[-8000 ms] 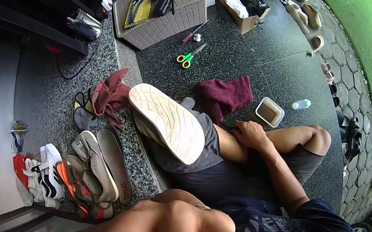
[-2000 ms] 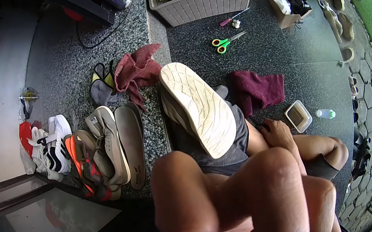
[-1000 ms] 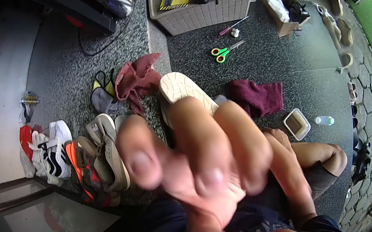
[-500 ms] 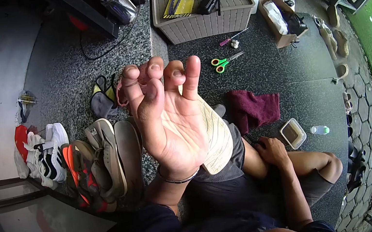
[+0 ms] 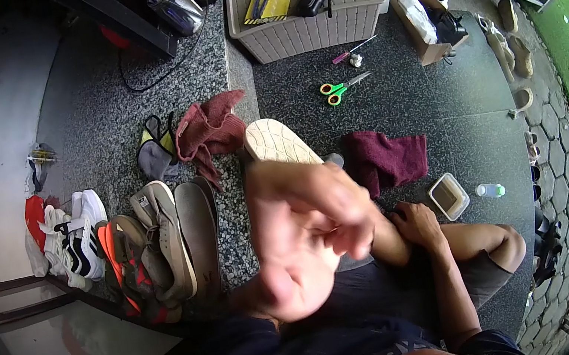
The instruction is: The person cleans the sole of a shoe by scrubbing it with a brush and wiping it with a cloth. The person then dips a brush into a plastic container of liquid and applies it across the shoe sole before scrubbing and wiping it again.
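Observation:
My left hand (image 5: 309, 237) is raised over my lap, blurred, with its palm partly showing; its fingers are bent and stand apart from the thumb, and nothing shows in it. Behind it, a shoe with a cream patterned sole (image 5: 277, 141) lies sole up on the grey cloth over my lap, largely covered by the hand. My right hand (image 5: 419, 224) rests on my lower leg with its fingers lying loosely, holding nothing visible. A dark red cloth (image 5: 388, 158), a small tub of brownish liquid (image 5: 449, 196) and a capped bottle (image 5: 490, 190) are near it.
Green-handled scissors (image 5: 343, 89) and a screwdriver (image 5: 353, 50) lie on the dark stone below a lidded grey box (image 5: 316, 28). An open carton (image 5: 428, 22) stands to its right. Several shoes (image 5: 163, 239), a loose insole (image 5: 198, 229) and a reddish cloth (image 5: 212, 129) are at left.
My left hand has gone from covering the near view to spread upright, then turned and dropped lower with its fingers bending. My right hand and the shoe stay about where they were.

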A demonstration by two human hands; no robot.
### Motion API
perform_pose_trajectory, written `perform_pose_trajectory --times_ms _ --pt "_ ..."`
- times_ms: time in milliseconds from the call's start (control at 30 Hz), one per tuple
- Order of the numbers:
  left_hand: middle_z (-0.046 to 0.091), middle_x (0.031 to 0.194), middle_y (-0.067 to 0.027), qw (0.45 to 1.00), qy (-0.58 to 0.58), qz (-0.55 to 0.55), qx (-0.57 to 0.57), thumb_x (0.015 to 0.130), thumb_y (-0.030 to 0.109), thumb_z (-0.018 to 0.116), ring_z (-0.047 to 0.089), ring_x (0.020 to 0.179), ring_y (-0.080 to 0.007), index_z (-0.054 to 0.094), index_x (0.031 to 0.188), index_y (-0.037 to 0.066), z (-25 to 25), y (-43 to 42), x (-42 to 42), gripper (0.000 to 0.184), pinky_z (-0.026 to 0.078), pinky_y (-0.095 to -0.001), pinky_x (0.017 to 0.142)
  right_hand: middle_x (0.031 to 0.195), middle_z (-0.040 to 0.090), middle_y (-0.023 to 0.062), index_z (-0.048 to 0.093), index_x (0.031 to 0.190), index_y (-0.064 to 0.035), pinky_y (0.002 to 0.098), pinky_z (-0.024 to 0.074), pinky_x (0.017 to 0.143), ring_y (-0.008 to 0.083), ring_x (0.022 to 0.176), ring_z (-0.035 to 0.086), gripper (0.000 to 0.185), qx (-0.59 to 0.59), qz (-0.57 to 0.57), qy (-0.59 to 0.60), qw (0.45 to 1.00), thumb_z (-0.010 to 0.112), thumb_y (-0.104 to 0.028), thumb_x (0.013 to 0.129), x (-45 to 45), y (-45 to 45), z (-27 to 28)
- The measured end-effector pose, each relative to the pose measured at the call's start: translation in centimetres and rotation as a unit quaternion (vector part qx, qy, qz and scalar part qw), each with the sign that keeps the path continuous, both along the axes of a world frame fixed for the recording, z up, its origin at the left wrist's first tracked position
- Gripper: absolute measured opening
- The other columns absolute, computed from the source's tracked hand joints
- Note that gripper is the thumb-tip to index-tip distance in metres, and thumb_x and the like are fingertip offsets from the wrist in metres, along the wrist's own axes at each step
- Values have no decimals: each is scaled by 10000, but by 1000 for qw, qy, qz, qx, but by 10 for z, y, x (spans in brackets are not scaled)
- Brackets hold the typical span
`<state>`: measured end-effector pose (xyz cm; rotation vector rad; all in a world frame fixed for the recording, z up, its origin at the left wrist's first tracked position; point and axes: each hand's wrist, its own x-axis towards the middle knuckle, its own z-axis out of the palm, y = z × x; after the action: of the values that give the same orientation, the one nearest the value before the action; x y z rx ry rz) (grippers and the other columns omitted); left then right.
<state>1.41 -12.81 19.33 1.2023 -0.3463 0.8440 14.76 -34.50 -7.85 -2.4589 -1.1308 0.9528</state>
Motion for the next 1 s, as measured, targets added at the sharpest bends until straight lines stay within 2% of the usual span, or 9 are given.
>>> perform_pose_trajectory --times_ms 67,100,133,267,533,633,767,900,1000 --pt "564 887 -87 997 -24 17 66 1081 578 383 513 739 -174 513 1267 139 7 -18 14 495 428 -287 723 908 727 253 722 1074 -68 549 557 808 441 910 709 381 19 -10 -9 1000 657 -417 937 -7 -1 11" --pt "591 919 -83 997 -44 10 56 1063 610 407 536 818 -197 550 1255 147 9 -26 17 522 430 -317 782 908 727 254 722 1066 -65 551 557 807 442 910 709 380 35 -22 -28 999 657 -416 936 -13 5 33" --pt "618 951 -78 997 -63 3 47 1044 641 431 558 898 -220 587 1242 155 11 -35 19 549 432 -346 841 911 727 257 721 1063 -64 552 556 808 445 912 707 376 24 -22 -21 999 657 -412 936 -9 5 20" --pt "497 1306 -257 981 -160 -70 -82 1040 666 336 540 1229 -332 714 1102 146 15 -82 26 646 600 -525 944 925 725 268 714 1063 -59 555 551 813 457 920 702 363 8 -30 -8 999 657 -395 938 -5 -2 13" --pt "523 1268 -232 956 -185 -144 -177 1040 648 367 549 1205 -323 696 1120 145 28 -126 44 607 579 -511 936 1003 746 236 696 1088 -28 510 566 779 419 824 724 319 13 20 -21 1000 603 -310 972 -5 2 9" --pt "533 1254 -223 950 -187 -159 -192 1040 642 378 552 1197 -320 689 1127 144 28 -135 51 593 571 -506 933 965 725 273 722 1079 -40 545 545 819 458 942 701 328 11 -4 -3 1000 657 -329 939 -4 2 10" --pt "547 1236 -211 945 -185 -172 -208 1040 633 394 556 1185 -315 680 1136 144 29 -144 61 575 560 -499 928 988 723 276 726 1097 -38 538 545 842 458 956 699 334 34 -29 17 999 656 -323 937 -4 -5 -15" --pt "560 1217 -198 941 -181 -184 -218 1040 624 409 561 1173 -310 671 1145 143 28 -154 67 557 549 -492 924 994 723 278 727 1103 -37 535 546 850 454 963 700 339 47 -20 -19 999 655 -324 938 -9 7 35" --pt "570 1203 -189 938 -181 -186 -229 1040 617 420 564 1164 -307 664 1152 143 26 -152 64 545 541 -487 921 988 726 273 726 1106 -36 533 547 848 451 961 701 343 30 -21 -5 999 652 -328 941 -7 6 25"
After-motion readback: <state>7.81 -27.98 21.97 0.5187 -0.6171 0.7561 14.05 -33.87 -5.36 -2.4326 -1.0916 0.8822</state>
